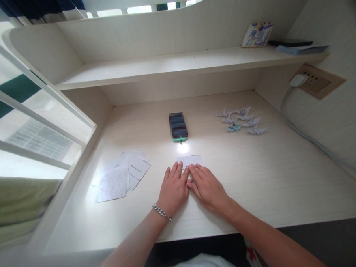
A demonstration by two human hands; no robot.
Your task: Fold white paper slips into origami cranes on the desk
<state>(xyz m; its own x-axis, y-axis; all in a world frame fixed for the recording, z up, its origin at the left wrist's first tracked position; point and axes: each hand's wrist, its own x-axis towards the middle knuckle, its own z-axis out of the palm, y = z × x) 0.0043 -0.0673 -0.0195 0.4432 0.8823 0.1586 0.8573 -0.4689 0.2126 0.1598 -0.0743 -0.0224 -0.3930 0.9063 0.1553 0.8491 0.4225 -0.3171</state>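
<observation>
A small white sheet of paper [193,160] lies on the desk, its far part showing beyond my fingertips. My left hand [176,186] rests flat on its near left side, fingers stretched forward. Beside it, my right hand [208,186] presses flat on the near right side, its thumb close to the left hand. The palms and fingers cover the near part of the paper, so whether it is folded there cannot be seen. Just past the sheet lies a dark phone-like device [178,126] with a green edge and a bright light.
Several loose printed papers [112,182] overlap at the left. Several folded paper cranes [250,122], mostly white and one blue [233,127], stand at the back right. A grey cable [312,140] runs from a wall socket [320,80] along the right. A shelf [161,67] spans the back.
</observation>
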